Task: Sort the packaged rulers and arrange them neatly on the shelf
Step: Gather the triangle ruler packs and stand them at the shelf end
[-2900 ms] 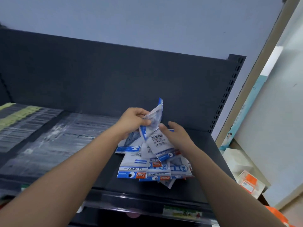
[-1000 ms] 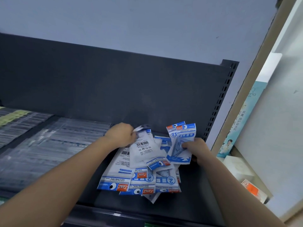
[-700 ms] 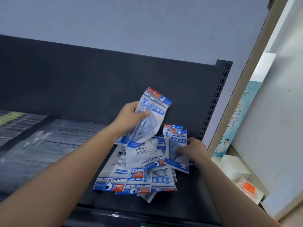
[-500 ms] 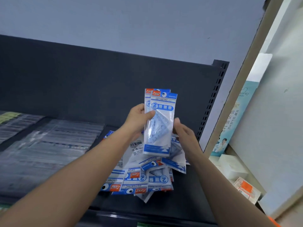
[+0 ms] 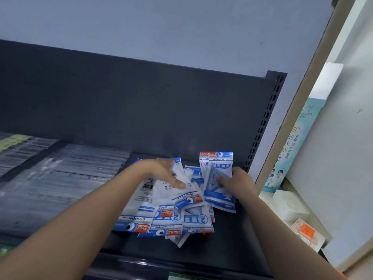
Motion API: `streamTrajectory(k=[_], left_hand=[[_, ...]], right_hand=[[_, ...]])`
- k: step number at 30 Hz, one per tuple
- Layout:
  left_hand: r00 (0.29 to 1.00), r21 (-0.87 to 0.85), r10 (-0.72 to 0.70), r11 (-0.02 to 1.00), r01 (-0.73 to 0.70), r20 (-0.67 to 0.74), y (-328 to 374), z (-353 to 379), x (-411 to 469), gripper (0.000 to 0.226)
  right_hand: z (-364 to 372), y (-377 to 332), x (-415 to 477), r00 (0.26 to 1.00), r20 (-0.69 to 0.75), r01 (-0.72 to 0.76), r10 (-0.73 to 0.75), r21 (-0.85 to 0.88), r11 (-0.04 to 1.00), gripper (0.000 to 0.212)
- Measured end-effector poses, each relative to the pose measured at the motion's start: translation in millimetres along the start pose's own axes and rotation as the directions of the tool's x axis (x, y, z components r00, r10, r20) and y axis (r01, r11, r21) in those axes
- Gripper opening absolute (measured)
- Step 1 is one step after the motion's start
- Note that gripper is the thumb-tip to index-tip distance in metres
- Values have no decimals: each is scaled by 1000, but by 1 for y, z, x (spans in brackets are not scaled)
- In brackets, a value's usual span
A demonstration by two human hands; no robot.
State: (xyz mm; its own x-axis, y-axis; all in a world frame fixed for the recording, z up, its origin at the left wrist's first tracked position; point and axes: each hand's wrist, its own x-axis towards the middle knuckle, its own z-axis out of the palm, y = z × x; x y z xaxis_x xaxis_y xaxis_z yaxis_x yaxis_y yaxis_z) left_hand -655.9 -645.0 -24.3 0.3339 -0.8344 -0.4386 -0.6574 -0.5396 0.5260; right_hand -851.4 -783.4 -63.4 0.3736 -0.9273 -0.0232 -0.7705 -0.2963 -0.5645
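A loose pile of blue-and-white packaged rulers [image 5: 167,217] lies on the dark shelf [image 5: 232,245] near its right end. My right hand [image 5: 236,181] grips a small upright bundle of packets [image 5: 219,178] at the right side of the pile, its lower edge resting on the shelf. My left hand [image 5: 163,172] reaches over the pile and pinches a back-side-up packet [image 5: 179,188] with a barcode, thumb on top. Several packets at the front lie face up and upside down to me.
Flat clear-wrapped long rulers [image 5: 66,178] cover the shelf to the left. The shelf's dark back panel [image 5: 141,110] and perforated upright [image 5: 266,122] stand behind. Boxes [image 5: 290,209] and an orange-labelled pack [image 5: 304,232] sit right of the shelf.
Half a second ago both hands held a packet up in front of me. Now the right hand has lowered the bundle to the pile's right, and the left hand has dropped onto another packet.
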Motion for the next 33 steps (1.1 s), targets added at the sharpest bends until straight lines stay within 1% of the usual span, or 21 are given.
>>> streamTrajectory(k=[3,4,5,6,7,8,9,10,11,13,14,15,17,18,20,22,25,28,29,31,33], left_hand=[[999,-90,44,995,-44,8,-11,-3,5,110],[999,-96,51,994,-49,10,-13,-4,5,107],[998,-87,56,995,-57,-7,-14,-4,7,103],[997,-66,60,996,-63,-49,-15,-3,8,99],[993,-36,61,997,-65,-106,-15,-3,9,95],[985,-3,61,998,-62,-163,-17,-2,10,89],[976,35,63,998,-57,-208,-18,-1,11,82],[968,79,72,995,-54,-242,-20,-1,11,76],[962,125,81,991,-50,-261,-23,-1,11,70],[954,195,101,980,-46,-281,-28,-2,10,61],[948,214,116,975,-52,-295,-31,-2,9,59],[940,230,127,972,-54,-317,-35,-1,10,59],[916,272,164,960,-63,-367,-40,2,11,56],[905,280,184,957,-76,-383,-43,4,12,50],[895,211,224,966,-151,-385,-47,3,10,31],[895,10,206,976,-220,-396,-48,0,5,24],[902,-306,173,901,-307,-396,-46,-1,-3,29],[904,-418,207,832,-364,-375,-46,0,-9,37],[892,-427,210,819,-384,-401,-47,0,-8,33],[856,-460,187,777,-429,-483,-49,-3,-3,22],[829,-523,112,728,-443,-547,-48,-6,0,13]], right_hand=[[0,-6,-6,987,-131,57,-88,-226,973,54],[0,-11,-10,972,-177,106,-155,-258,960,53],[0,-17,-13,955,-184,187,-232,-235,954,49],[0,-25,-17,942,-142,285,-304,-139,948,43],[1,-33,-21,931,-38,363,-362,9,932,39],[3,-40,-28,904,118,391,-410,155,907,38],[5,-46,-34,850,275,383,-449,262,886,41],[6,-51,-38,791,400,360,-463,306,881,43],[6,-55,-42,742,475,339,-473,342,876,43],[3,-61,-46,724,521,272,-452,387,881,42],[1,-62,-46,720,540,271,-435,358,894,47],[1,-64,-46,712,561,328,-422,266,906,59],[3,-67,-47,691,581,527,-431,4,850,84],[7,-69,-48,693,554,579,-462,-45,814,86],[12,-72,-45,737,469,537,-486,30,843,71],[13,-73,-40,799,365,457,-477,146,878,47],[15,-72,-31,860,183,428,-475,245,870,20],[15,-73,-30,874,25,445,-485,354,822,2],[15,-73,-30,884,-8,432,-468,399,809,2],[12,-74,-29,909,-79,396,-410,472,787,13],[9,-74,-25,943,-129,320,-307,604,730,25]])
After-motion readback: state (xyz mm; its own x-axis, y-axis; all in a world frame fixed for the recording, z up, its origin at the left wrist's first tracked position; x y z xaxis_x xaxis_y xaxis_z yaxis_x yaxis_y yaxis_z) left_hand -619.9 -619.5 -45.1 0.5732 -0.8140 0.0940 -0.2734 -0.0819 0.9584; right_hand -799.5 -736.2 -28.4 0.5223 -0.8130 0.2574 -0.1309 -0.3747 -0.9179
